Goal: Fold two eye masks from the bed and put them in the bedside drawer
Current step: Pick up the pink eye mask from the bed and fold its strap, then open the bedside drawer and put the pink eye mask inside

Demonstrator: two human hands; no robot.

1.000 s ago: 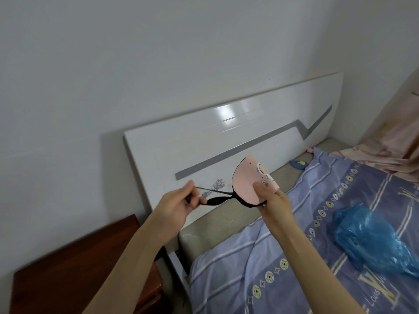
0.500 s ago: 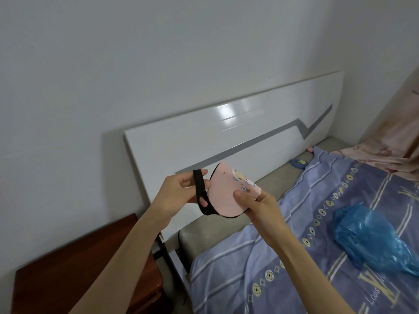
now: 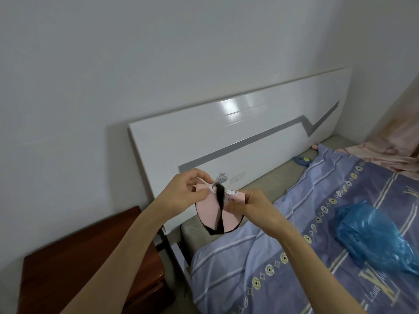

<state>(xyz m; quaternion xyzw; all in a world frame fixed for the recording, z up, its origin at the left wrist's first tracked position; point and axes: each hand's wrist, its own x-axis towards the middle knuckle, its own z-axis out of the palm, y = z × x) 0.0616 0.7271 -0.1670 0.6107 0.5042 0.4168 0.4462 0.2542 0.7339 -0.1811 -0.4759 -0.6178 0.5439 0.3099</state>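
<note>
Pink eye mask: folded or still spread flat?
Folded. The pink eye mask is doubled over into a half shape, black strap wrapped down its front, pinched between left hand and right hand.

The room I look into is evenly and softly lit, rather dim and cool. A bright glare patch sits on the glossy white headboard (image 3: 238,137), above my hands. Left of the headboard its soft shadow falls on the wall (image 3: 113,64). My left hand (image 3: 181,192) and the black strap (image 3: 219,207) are slightly smeared by motion. Straight lines of the headboard bow toward the frame edges, and the corners darken a little.
</note>
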